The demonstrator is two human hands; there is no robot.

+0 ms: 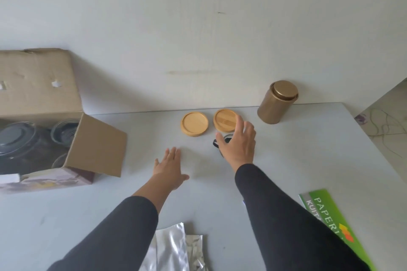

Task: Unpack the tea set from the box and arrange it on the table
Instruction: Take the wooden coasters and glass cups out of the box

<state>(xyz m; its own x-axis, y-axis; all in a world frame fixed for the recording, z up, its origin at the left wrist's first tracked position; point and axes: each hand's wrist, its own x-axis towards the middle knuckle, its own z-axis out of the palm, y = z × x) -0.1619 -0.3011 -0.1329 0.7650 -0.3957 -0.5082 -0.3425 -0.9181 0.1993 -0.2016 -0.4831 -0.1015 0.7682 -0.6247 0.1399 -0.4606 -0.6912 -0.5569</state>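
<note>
Glass cup (226,138): stood on the bench (308,160) just in front of the right-hand wooden coaster (225,120), mostly hidden under the right hand (239,145); only a clear rim and a dark handle showed.
Right grip: fingers spread over the cup, thumb beside the handle; whether it touched the glass could not be told.
Left grip: left hand (169,166) flat and spread over bare bench, holding nothing.
Handling: likely light, stiff, slick and breakable; best taken around the wall or by the handle.
Box (97,145): open at the left, dark glassware inside, still to be unpacked.
Around: second coaster (194,124) beside the first, gold tin (276,103) behind, foil pouches (176,248) and a green pack (330,222) near, none blocking.
</note>
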